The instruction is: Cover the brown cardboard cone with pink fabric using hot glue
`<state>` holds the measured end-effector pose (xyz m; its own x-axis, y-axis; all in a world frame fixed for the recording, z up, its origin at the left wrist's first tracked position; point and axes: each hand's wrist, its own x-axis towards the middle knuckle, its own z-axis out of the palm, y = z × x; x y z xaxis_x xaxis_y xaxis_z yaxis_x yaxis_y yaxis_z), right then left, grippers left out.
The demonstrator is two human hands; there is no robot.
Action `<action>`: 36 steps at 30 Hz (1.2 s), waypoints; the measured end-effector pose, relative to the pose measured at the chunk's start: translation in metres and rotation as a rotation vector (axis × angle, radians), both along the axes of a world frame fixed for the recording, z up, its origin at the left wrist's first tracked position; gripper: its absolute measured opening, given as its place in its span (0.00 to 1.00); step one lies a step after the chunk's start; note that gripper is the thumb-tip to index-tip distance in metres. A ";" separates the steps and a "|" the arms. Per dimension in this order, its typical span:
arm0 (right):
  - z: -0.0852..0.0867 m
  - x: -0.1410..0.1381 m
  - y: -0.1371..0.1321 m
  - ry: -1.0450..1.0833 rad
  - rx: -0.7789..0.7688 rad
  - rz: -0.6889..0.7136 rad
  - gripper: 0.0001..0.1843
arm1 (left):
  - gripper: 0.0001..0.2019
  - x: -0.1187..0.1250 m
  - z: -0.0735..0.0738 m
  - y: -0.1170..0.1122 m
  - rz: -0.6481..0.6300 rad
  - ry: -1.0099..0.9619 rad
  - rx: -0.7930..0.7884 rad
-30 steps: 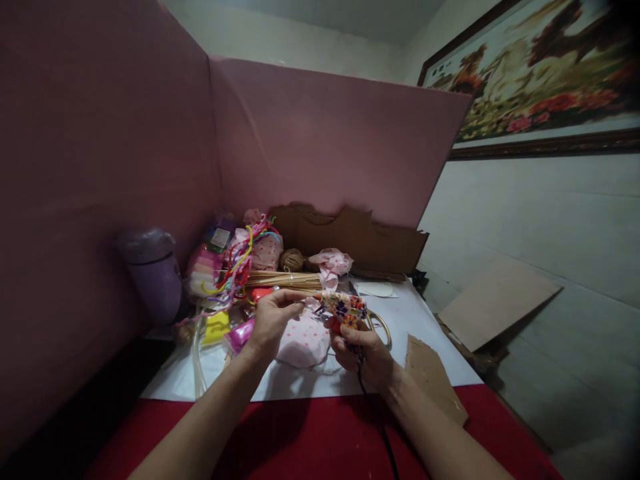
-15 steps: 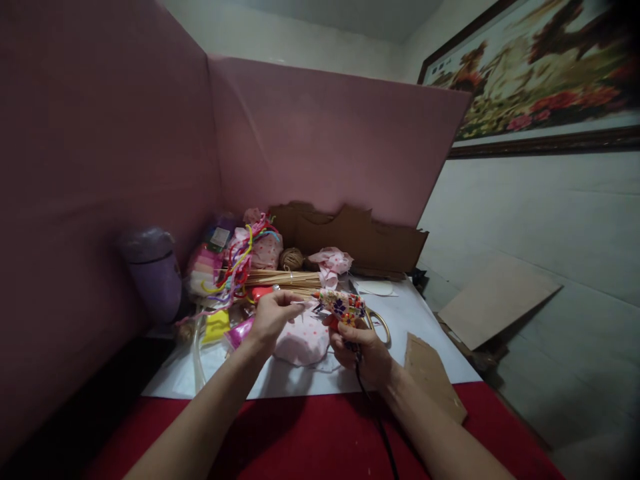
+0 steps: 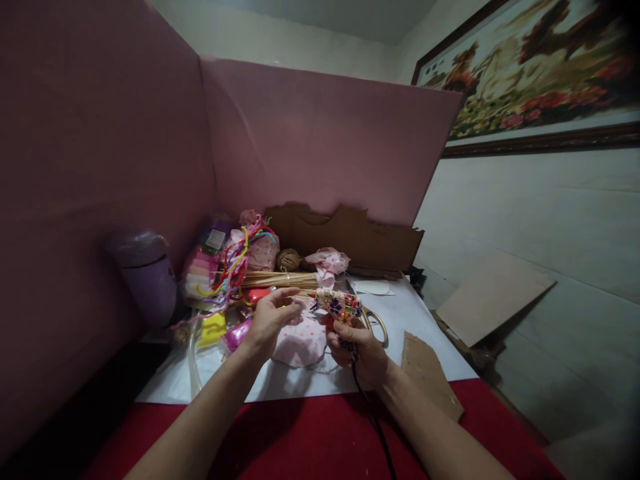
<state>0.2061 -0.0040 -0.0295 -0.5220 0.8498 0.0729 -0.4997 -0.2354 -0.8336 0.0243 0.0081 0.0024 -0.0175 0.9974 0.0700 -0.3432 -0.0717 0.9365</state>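
Note:
My right hand (image 3: 361, 352) grips a flower-patterned glue gun (image 3: 337, 305) with its nozzle pointing left; a black cord (image 3: 373, 427) runs from it toward me. My left hand (image 3: 271, 316) is curled beside the nozzle, fingers pinched on something too small to make out. Under both hands lies a pink polka-dot cloth (image 3: 302, 343) on a white sheet (image 3: 280, 380).
Behind the hands are a bundle of thin sticks (image 3: 280, 279), coloured cords (image 3: 235, 263), a twine ball (image 3: 289, 259), pink fabric (image 3: 327, 263) and a purple jar (image 3: 147, 277). Scissors (image 3: 376, 323) and a cardboard piece (image 3: 429, 377) lie right. Pink boards (image 3: 320, 133) wall the table.
Both hands stayed close together over the cloth. My left hand's fingers curled and shifted slightly at the gun's nozzle; the view drifted a little right.

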 end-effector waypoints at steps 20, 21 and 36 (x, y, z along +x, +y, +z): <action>0.002 -0.004 -0.002 -0.111 0.013 -0.076 0.13 | 0.12 0.003 0.003 -0.005 -0.112 0.048 -0.014; 0.002 -0.004 -0.002 -0.116 0.008 -0.075 0.13 | 0.13 0.003 0.003 -0.005 -0.114 0.054 -0.009; 0.000 -0.003 -0.001 -0.169 0.031 -0.076 0.13 | 0.13 -0.001 0.008 -0.006 -0.114 0.099 -0.026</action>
<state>0.2027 -0.0050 -0.0295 -0.4636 0.8859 0.0166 -0.3676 -0.1752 -0.9133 0.0233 0.0023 0.0103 0.1016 0.9940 0.0399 -0.2532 -0.0130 0.9673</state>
